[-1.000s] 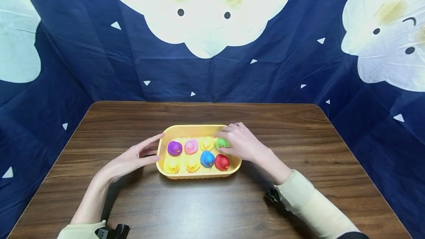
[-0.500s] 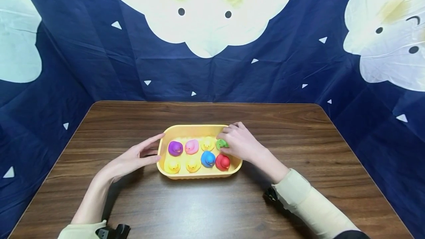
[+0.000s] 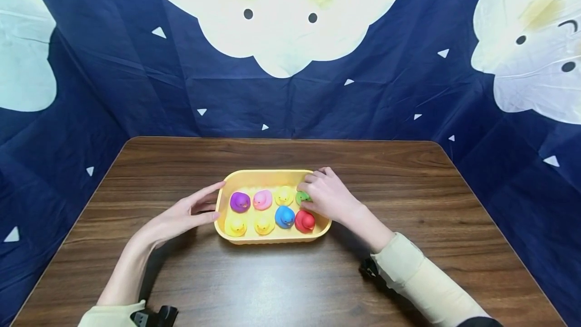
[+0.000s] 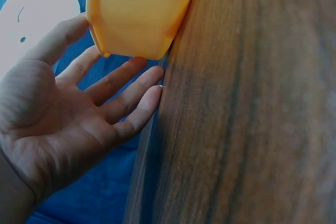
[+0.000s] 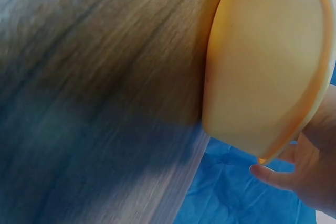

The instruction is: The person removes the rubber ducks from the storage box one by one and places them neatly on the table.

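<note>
A yellow plastic basket (image 3: 272, 240) on the table holds rubber ducks in two rows. The back row has a purple duck (image 3: 240, 202), a pink duck (image 3: 262, 199), a yellow duck (image 3: 284, 196) and a green duck (image 3: 302, 197). In front are two more yellow ducks, a blue duck (image 3: 284, 217) and a red duck (image 3: 304, 221). My left hand (image 3: 181, 218) touches the basket's left end with spread, fairly straight fingers. My right hand (image 3: 331, 196) reaches over the right end, thumb and fingers curled round the green duck. The basket wall (image 5: 262, 66) hides those fingers in the right wrist view.
The brown wooden table (image 3: 263, 286) extends around the basket on all sides. Behind it and at both sides hangs a dark blue cloth (image 3: 290, 105) printed with white clouds and small triangles.
My right hand has shifted slightly right and covers a little more of the green duck. The left hand and the basket have stayed in place.
</note>
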### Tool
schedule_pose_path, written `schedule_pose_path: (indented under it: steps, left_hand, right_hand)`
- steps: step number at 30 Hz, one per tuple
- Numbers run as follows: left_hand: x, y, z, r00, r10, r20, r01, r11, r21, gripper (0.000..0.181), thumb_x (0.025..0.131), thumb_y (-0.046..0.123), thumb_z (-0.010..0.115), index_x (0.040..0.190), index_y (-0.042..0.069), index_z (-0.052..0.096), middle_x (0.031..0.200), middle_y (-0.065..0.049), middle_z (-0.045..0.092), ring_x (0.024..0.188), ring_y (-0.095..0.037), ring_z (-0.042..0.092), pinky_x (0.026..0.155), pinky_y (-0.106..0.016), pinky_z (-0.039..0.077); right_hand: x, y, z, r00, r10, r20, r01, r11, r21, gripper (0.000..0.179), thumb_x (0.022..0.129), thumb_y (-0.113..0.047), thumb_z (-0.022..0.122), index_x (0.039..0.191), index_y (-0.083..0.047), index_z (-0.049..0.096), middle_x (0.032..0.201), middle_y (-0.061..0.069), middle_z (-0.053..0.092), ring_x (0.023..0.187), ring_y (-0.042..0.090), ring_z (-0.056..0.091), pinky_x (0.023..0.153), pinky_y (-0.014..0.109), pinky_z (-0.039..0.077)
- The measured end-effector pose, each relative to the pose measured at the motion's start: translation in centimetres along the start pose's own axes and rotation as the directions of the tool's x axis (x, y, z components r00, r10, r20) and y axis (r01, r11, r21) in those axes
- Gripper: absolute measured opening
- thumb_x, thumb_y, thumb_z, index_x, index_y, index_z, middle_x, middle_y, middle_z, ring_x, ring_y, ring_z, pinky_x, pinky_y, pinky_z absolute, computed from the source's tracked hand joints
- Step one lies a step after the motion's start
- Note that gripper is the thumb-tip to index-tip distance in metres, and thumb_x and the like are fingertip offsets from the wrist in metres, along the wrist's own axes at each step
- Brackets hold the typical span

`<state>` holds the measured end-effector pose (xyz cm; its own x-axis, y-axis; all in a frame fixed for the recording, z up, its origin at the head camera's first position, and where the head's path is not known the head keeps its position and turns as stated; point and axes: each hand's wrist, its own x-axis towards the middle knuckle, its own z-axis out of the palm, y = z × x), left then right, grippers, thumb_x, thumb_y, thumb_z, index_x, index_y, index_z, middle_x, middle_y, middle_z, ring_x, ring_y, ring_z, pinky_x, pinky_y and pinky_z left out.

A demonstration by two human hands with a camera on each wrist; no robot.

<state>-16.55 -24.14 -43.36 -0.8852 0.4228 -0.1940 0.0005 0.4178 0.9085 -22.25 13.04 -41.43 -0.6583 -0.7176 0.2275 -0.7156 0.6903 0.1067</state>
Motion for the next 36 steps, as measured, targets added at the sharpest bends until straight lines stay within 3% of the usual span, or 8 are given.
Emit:
schedule_pose_path:
  steps: [6,9,22,29,36]
  left_hand:
    - [-0.1,0.0,0.1,1.000,0.016,0.002,-0.016,1.000,-0.019,0.073,0.102,0.025,0.065,0.164,0.022,0.026,0.166,-0.020,0.034,0.147,-0.047,0.042,0.101,-0.021,0.047]
    - [-0.3,-0.1,0.0,1.000,0.031,0.002,-0.031,0.999,-0.037,0.073,0.102,0.023,0.065,0.164,0.021,0.027,0.165,-0.021,0.036,0.147,-0.047,0.042,0.097,-0.014,0.047]
    - [-0.1,-0.1,0.1,0.999,0.040,0.007,-0.040,0.999,-0.030,0.073,0.102,0.023,0.064,0.164,0.019,0.026,0.165,-0.023,0.035,0.146,-0.048,0.043,0.096,-0.014,0.047]
    - [-0.2,-0.1,0.2,0.999,0.042,0.009,-0.041,0.998,-0.044,0.072,0.102,0.021,0.063,0.164,0.017,0.026,0.165,-0.023,0.033,0.145,-0.050,0.042,0.096,-0.014,0.047]
    - [0.0,-0.2,0.2,0.999,0.044,0.010,-0.043,0.998,-0.038,0.073,0.102,0.021,0.064,0.164,0.017,0.025,0.165,-0.023,0.033,0.145,-0.050,0.042,0.096,-0.014,0.047]
  right_hand:
    - [-0.2,0.0,-0.5,1.000,0.016,-0.020,-0.016,1.000,0.019,0.021,0.087,-0.035,0.082,0.103,-0.024,0.077,0.096,-0.004,0.073,0.097,0.018,0.068,0.097,0.042,0.048]
    - [-0.3,0.0,-0.7,0.999,0.024,-0.023,-0.023,0.999,0.039,0.024,0.087,-0.038,0.082,0.106,-0.024,0.078,0.099,-0.005,0.073,0.100,0.017,0.069,0.097,0.041,0.049]
    - [-1.6,-0.1,-1.9,0.992,0.067,-0.111,-0.051,0.988,0.145,0.032,0.085,-0.034,0.085,0.115,-0.023,0.079,0.107,-0.003,0.075,0.100,0.019,0.067,0.092,0.041,0.052]
    - [-2.5,0.0,-2.4,0.973,0.098,-0.209,-0.055,0.977,0.205,0.035,0.082,-0.028,0.088,0.116,-0.021,0.079,0.109,-0.002,0.075,0.102,0.019,0.068,0.091,0.042,0.053]
    - [-3.2,0.3,-3.3,0.956,0.175,-0.236,-0.103,0.952,0.287,0.033,0.084,-0.027,0.086,0.116,-0.021,0.079,0.110,-0.003,0.074,0.099,0.019,0.068,0.084,0.040,0.055]
